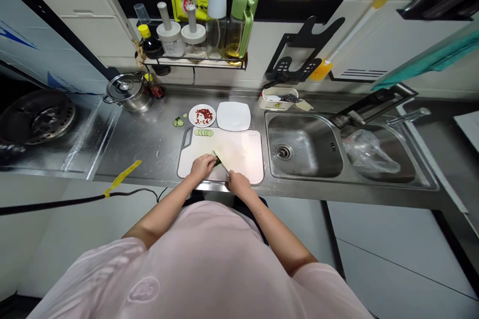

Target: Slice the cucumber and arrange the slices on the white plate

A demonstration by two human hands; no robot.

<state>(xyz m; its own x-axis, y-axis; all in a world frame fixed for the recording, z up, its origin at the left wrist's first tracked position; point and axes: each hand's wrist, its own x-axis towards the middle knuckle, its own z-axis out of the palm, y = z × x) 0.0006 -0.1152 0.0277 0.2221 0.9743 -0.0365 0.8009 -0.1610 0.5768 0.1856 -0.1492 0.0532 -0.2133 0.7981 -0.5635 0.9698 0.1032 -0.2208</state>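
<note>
The right hand (239, 184) is clenched around a knife (221, 164), whose blade meets a small green vegetable (217, 162). The curled left hand (201, 167) grips that vegetable on a white cutting board (243, 154). Farther away, cucumber slices (204, 132) lie along the board's far edge, then a plate of chopped red chili (202, 115) on the steel surface (142, 147).

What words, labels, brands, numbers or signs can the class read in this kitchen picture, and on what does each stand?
None can be read for certain.
The yellow packet: print too small to read.
The dark bottle's label: too small.
The pink shirt's chest print: too blurred.
The white panel's blue marks: too blurred.
</note>
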